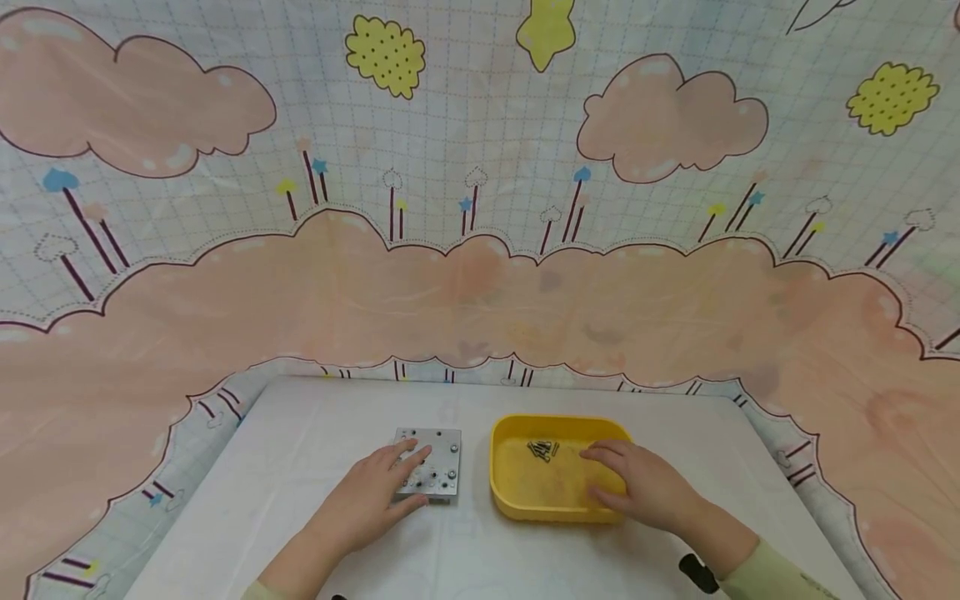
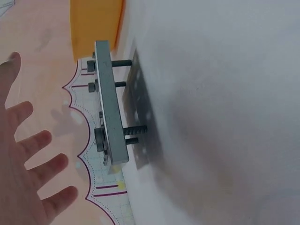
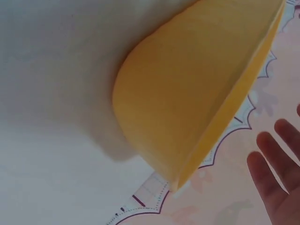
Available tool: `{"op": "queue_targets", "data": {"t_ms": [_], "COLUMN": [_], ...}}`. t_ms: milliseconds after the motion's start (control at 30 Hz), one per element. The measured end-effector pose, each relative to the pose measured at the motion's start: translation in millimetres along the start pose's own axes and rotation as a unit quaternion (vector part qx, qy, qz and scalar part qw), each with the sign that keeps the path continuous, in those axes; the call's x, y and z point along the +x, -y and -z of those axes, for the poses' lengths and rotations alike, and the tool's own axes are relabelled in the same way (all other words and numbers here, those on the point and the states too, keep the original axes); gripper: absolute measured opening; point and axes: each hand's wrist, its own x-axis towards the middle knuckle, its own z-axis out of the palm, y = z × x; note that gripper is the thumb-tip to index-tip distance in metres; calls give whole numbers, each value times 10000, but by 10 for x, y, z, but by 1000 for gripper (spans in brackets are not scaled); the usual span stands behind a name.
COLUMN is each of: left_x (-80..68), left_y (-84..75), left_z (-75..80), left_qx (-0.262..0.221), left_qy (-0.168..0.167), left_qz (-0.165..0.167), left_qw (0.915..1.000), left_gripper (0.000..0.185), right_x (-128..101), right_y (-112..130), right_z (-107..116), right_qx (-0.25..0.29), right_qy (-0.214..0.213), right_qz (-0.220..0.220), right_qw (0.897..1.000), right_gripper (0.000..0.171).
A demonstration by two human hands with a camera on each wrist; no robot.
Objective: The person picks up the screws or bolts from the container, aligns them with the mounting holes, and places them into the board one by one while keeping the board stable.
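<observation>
Probably weighty and rigid, the metal plate [image 1: 441,460] near the far edge of the desk [image 1: 300,442] suits holding by its sides; left grip [image 1: 375,490] and right grip [image 1: 651,487] spread loosely, holding nothing.

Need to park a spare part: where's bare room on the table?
Bare white table left of the left hand; right of the right hand and yellow tray; behind tray and metal plate, up to the patterned cloth. A narrow strip between plate and tray. Crowded: plate, under left hand; tray, with right hand and metal pieces.
</observation>
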Motion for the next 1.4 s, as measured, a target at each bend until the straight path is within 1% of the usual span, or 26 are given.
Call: {"op": "queue_targets", "data": {"t_ms": [133,300,367,533,633,767,867,1000,1133,1333,1400], "left_x": [21,27,23,28,45,54,59,84,115,153,163], "left_y": [90,198,253,398,460,513,553,592,608,632,637], "left_z": [-7,-18,-27,-73,-96,-106,-111,-113,-122,-158,-165], "left_qx": [-317,-646,-760,-1024,-1274,-1594,-1684,-1706,-1733,-1733,-1781], "left_qy": [27,123,178,387,587,818,936,1037,1106,1164,1204], "left_qz": [363,797,925,1189,1379,1661,1791,1876,1919,1860,1866], "left_qw": [9988,9947,9926,9869,9805,9697,9648,9617,9596,9601,9586], "left_gripper": [70,72,73,77,82,88,90,90,90,91,91], "right_x": [105,262,333,496,590,708,783,871,956,1051,1072], "right_y": [-27,-101,-142,-216,-253,-273,-265,-249,-237,-197,-171], "right_z": [65,100,109,134,133,131,120,77,10,-78,-96], "right_qx": [588,1200,1394,1763,1856,1883,1855,1681,1390,1121,1097], "right_qy": [368,889,1084,1409,1526,1644,1725,1788,1889,2069,2102], "right_qz": [-151,-134,-118,-88,13,52,-9,-69,-165,-156,-155], "right_qw": [9975,9887,9842,9742,9707,9682,9674,9694,9720,9718,9714], "right_gripper": [43,37,35,27,22,18,18,16,13,8,7]}}
